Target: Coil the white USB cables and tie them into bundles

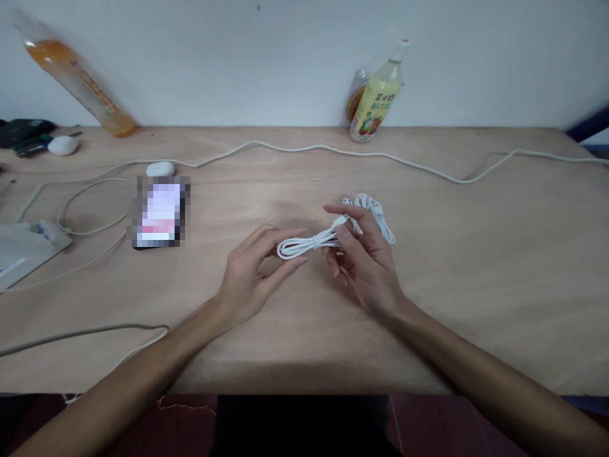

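A white USB charging cable (304, 245), folded into a neat bundle, is held between my two hands above the table. My left hand (250, 270) has its thumb below and fingers above the looped left end. My right hand (368, 257) pinches the other end with thumb and fingers, beside the white plug (342, 221) with its metal tip pointing up and right. Just behind my right hand, another bundled white cable (375, 216) lies on the table, partly covered by the fingers.
On the wooden table (499, 266), a phone (162, 212) lies left, near a white earbud case (160, 169). A long white cord (314, 148) runs across the back. By the wall stand a yellow-label bottle (378, 98) and an orange drink bottle (85, 89). A white packet (26, 254) is far left.
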The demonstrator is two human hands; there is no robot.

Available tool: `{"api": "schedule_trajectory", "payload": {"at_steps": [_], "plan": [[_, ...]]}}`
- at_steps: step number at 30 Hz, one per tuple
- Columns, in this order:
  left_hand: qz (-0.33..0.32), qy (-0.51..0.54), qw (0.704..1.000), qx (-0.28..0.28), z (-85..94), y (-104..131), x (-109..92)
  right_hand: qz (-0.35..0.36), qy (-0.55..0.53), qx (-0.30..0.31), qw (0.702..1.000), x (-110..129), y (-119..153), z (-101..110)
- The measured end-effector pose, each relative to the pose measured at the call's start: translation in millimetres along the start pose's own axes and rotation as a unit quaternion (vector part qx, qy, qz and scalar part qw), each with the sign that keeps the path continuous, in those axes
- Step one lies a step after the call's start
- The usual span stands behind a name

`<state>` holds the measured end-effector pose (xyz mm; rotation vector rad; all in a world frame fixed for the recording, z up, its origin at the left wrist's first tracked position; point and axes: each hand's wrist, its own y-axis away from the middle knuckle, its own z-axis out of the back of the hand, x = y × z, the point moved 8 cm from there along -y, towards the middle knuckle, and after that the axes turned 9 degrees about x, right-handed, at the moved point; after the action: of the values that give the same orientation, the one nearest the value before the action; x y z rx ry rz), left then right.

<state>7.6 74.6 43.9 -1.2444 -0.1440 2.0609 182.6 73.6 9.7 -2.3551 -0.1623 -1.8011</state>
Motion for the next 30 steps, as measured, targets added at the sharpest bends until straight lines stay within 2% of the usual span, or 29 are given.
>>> {"api": "schedule_trajectory", "payload": {"at_steps": [7,11,16,25,30], "plan": [[0.058,0.098,0.993,-0.017,-3.0,-0.4,13.8,-0.013,-0.007,-0.004,1.000,-1.6,-1.3,0.6],[0.100,0.175,0.979,-0.022,-7.6,2.4,21.4,-0.014,-0.016,0.008,1.000,-3.8,-3.1,0.0],[0.136,0.247,0.959,-0.018,-9.9,2.6,24.7,-0.027,-0.021,-0.008,0.999,-6.7,-4.4,3.0],[0.153,0.289,0.945,-0.027,-7.8,1.2,30.3,-0.018,0.046,-0.009,0.999,-6.2,-0.5,5.7],[0.127,0.265,0.955,-0.047,-6.4,3.1,29.0,-0.041,0.035,0.010,0.998,-14.1,-0.1,3.1]]}}
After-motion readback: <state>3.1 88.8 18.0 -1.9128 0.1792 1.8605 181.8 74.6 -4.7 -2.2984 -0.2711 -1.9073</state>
